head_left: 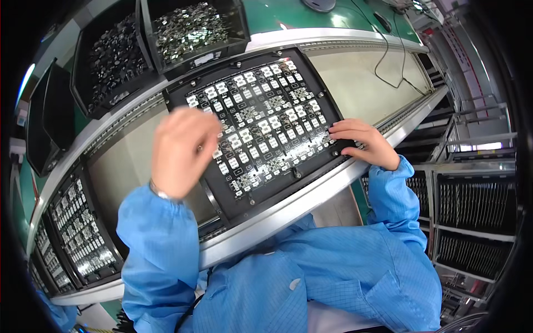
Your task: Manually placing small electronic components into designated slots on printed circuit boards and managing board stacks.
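A black carrier frame (327,108) lies on the conveyor in front of me. It holds a circuit board panel (261,100) set with rows of small white parts. Over the panel's left edge hovers my left hand (186,150), slightly blurred, with fingers curled in and thumb pressed toward them. A tiny dark spot shows by the thumb; what it holds, if anything, I cannot make out. My right hand (366,141) rests at the carrier's right corner, its fingers stretched out over the edge and the thumb apart.
Beyond the conveyor rail stand two black bins, one of dark small parts (114,61) and one of shiny parts (191,30). More loaded carriers (80,227) sit at the left. Racks of boards (474,202) stand at right. A cable (383,69) crosses the belt.
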Demonstrator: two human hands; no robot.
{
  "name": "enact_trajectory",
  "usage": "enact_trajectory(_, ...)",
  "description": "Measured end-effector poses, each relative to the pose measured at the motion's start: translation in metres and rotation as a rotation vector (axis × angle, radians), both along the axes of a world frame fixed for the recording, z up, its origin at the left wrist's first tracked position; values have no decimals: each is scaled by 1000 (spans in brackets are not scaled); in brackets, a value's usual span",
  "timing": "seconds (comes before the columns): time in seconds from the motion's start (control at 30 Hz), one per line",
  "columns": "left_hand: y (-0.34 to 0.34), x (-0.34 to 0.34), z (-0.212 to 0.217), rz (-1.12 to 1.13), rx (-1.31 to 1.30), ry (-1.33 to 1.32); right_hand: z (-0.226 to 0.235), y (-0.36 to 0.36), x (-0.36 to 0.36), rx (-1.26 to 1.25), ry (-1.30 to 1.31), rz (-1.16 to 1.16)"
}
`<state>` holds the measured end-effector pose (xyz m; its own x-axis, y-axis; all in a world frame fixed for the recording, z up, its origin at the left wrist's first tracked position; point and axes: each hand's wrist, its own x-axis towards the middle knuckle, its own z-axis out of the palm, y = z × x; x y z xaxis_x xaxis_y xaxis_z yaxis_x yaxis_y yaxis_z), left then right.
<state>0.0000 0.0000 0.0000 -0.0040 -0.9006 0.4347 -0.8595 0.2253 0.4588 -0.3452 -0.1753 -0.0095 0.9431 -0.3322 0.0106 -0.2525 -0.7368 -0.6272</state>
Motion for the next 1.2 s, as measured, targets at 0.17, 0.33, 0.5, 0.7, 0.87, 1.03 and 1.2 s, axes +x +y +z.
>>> enact_trajectory(0.17,-27,20,-44,552,28,32,6,-23,1,-243,-34,73)
enact_trajectory(0.33,-35,12,-65,619,44,-5,25,-22,19,-192,9,68)
enact_trajectory(0.5,-44,5,-59,483,5,-90,49,-29,66,-119,-155,-110)
enact_trajectory(0.7,-45,2,-52,514,158,-39,3,-33,176,-452,-211,-11)
enact_trajectory(0.87,-45,5,-56,511,201,60,-32,-31,212,-873,-150,-96)
enact_trajectory(1.03,-45,6,-57,503,169,40,-28,-48,210,-880,-260,-38)
enact_trajectory(1.2,-46,4,-59,512,142,21,-21,-62,207,-526,-279,103)
